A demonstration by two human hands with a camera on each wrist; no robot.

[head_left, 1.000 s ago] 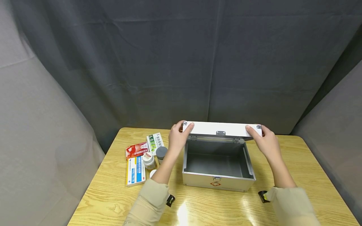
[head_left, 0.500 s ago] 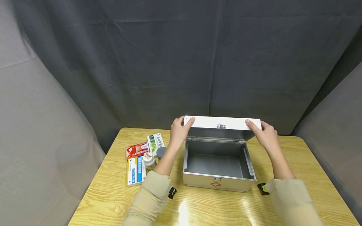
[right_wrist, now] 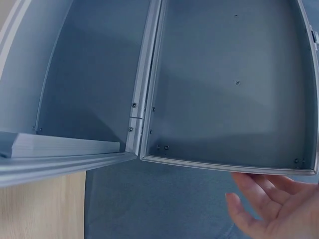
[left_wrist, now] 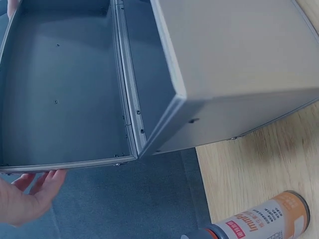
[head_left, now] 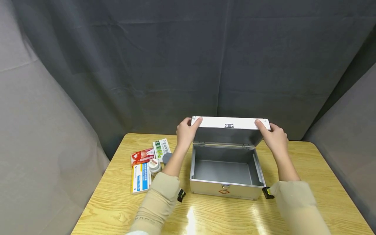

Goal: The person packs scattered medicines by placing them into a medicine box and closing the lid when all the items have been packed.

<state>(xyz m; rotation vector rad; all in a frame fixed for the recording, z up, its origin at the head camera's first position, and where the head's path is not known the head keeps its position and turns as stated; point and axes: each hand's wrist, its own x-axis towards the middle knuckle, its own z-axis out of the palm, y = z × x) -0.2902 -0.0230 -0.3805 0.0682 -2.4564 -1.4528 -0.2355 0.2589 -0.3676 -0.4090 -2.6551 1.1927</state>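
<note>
A pale metal medicine box (head_left: 205, 186) stands on the table with its hinged lid (head_left: 215, 121) raised; a red cross-like mark is on its front. No contents show in its grey interior. My left hand (head_left: 185, 133) grips the lid's left corner, thumb on the white front wall. At the opposite corner, my right hand (head_left: 276, 138) holds on the same way. In the left wrist view, the left fingers (left_wrist: 47, 186) lie along the lid's side edge. The right wrist view shows the right fingers (right_wrist: 256, 191) against the other side, below the lid's bare lining (right_wrist: 209, 104).
Left of the box lie a red carton (head_left: 143, 156), a green-and-white carton (head_left: 158, 148) and a blue-and-white carton (head_left: 138, 179). Beside them stand a white bottle (head_left: 154, 167) and a grey-capped bottle (head_left: 166, 158), partly behind my left forearm. A dark curtain (head_left: 164, 98) hangs behind the table (head_left: 102, 205).
Both hands have swung the lid further up and back, so more of its inside shows. The box base and the cartons have stayed in place.
</note>
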